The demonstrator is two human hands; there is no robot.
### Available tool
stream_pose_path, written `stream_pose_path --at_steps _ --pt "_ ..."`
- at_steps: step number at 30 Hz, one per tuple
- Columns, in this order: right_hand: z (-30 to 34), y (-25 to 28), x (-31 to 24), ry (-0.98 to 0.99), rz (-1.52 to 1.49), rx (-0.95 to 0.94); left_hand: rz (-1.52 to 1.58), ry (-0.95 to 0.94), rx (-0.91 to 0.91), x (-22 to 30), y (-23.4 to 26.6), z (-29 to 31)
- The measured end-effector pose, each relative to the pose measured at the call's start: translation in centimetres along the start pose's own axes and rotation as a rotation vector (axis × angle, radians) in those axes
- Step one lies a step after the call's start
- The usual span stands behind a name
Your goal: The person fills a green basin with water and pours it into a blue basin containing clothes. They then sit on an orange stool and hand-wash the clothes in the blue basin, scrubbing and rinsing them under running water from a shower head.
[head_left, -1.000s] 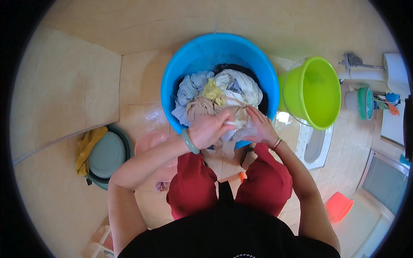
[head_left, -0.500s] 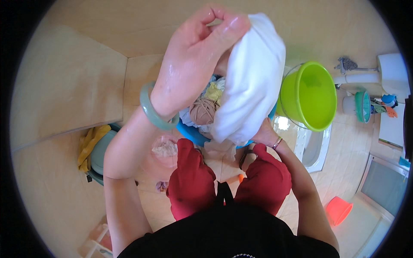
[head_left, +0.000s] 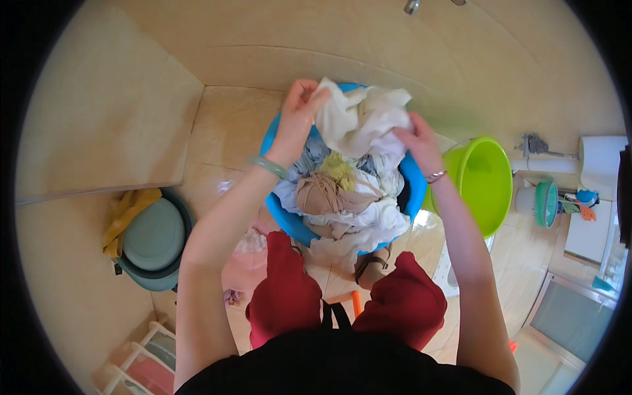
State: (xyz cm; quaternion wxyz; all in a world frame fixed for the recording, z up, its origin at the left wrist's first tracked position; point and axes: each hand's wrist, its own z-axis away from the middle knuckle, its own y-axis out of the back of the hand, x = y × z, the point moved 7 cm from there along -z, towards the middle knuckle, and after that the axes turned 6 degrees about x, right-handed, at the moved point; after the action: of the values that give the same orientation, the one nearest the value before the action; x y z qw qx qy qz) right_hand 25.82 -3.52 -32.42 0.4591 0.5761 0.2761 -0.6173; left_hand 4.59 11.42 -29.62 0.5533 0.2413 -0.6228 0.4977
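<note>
Between my hands hangs a crumpled white cloth garment, over the far side of a blue basin. My left hand, with a pale green bangle on its wrist, pinches the garment's left end. At its right end my right hand grips the fabric, a silver bracelet on that wrist. The basin is heaped with laundry: a beige bundle with straps, a yellow-green piece, bluish cloth and several white pieces. Some white fabric spills over the near rim.
A lime green bucket stands right of the basin. At left are stacked grey-green basins with a yellow cloth. A pink basin sits near my left knee. A white rack is at lower left, and tiled walls rise behind.
The white garment has come down from high up near the view to just above the basin. My left hand has lowered, and my right hand has moved up from the rim to the garment's right end.
</note>
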Motion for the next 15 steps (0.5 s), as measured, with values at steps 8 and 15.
stream_pose_path --at_steps 8,15 --pt "-4.7 -2.6 11.1 0.226 0.841 0.076 -1.274 -0.207 -0.176 -13.3 5.4 -1.9" --pt "-8.7 -9.0 16.4 0.148 1.068 -0.095 -1.577 -0.084 -0.623 -21.1 3.3 -3.7"
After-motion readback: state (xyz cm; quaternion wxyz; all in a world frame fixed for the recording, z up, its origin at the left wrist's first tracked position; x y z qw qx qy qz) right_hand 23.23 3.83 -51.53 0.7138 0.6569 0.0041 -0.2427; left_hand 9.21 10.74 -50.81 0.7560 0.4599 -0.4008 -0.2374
